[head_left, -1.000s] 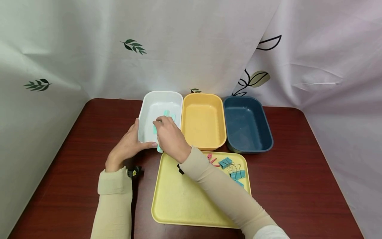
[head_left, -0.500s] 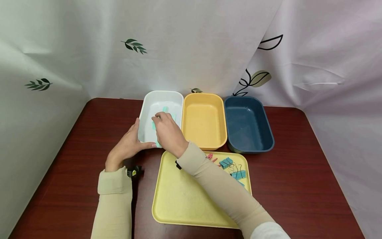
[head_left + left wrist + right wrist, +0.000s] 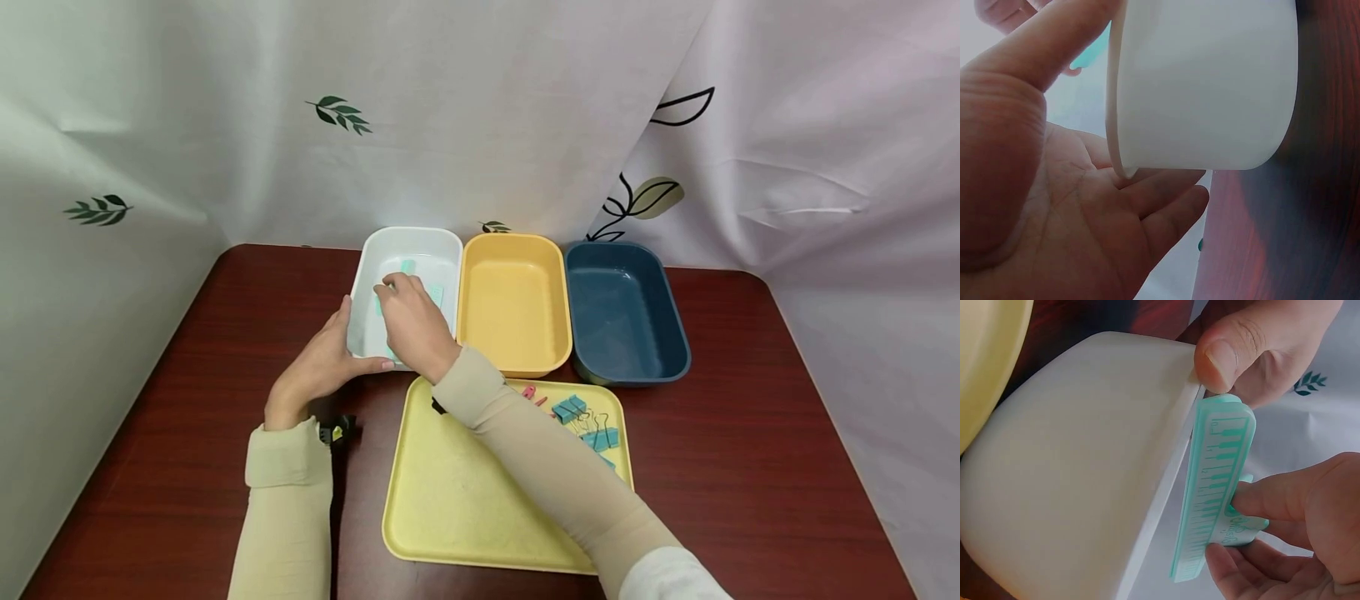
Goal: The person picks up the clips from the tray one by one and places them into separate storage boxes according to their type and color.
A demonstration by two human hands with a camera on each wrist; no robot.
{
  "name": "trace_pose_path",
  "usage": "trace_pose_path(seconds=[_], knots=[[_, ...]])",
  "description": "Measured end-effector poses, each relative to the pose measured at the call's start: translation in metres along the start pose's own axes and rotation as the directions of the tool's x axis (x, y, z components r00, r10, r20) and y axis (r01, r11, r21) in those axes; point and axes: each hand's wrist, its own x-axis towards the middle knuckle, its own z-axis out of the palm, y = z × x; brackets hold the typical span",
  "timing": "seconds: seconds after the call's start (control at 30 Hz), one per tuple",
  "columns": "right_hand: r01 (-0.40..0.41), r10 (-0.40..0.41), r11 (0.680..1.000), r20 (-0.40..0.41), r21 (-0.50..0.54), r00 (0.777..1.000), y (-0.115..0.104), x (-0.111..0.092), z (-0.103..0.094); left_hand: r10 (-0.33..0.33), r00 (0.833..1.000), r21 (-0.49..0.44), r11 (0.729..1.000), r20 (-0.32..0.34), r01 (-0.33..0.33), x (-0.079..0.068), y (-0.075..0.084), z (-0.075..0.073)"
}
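In the head view my right hand (image 3: 420,321) is over the white bin (image 3: 375,242), its fingertips low inside the walls. The right wrist view shows it pinching the short handle of a mint green clip (image 3: 1216,481) with a printed ruler scale, between thumb and fingers. This clip is tilted beside the bin's rim. My left hand (image 3: 322,367) braces the bin's near left corner, thumb along the front and straight fingers along the left wall (image 3: 1204,87). Another mint piece (image 3: 437,294) lies in the bin, partly hidden by my right hand.
A yellow bin (image 3: 513,308) and a dark blue bin (image 3: 626,325) stand in a row right of the white one. In front is a yellow tray (image 3: 465,500) with several blue binder clips (image 3: 570,408) and pink pieces (image 3: 529,392), partly behind my right sleeve.
My right hand has moved away from me and slightly left, taking the mint clip from across the front rim further into the white bin. The left hand stays at the corner.
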Motion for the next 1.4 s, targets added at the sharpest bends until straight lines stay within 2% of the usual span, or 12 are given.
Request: trace_pose_path(seconds=[0.43,0.7,1.1,1.4], knots=[[-0.042,0.042,0.999,0.023,0.007,0.999,0.001,0.010,0.011,-0.006,1.000,-0.004,1.000,-0.005,0.006,-0.001,0.000,0.000],[-0.050,0.052,0.998,0.057,-0.030,0.997,0.005,0.015,0.019,0.004,1.000,-0.003,1.000,-0.008,-0.004,0.000,0.000,0.001],[-0.054,0.054,0.999,0.096,-0.008,0.994,0.004,0.021,0.027,-0.011,1.000,-0.002,1.000,0.007,0.011,-0.001,0.000,0.000],[-0.064,0.064,0.998,0.125,-0.009,0.990,0.001,0.023,0.033,0.002,1.000,0.001,1.000,-0.003,-0.002,0.000,-0.002,0.000]])
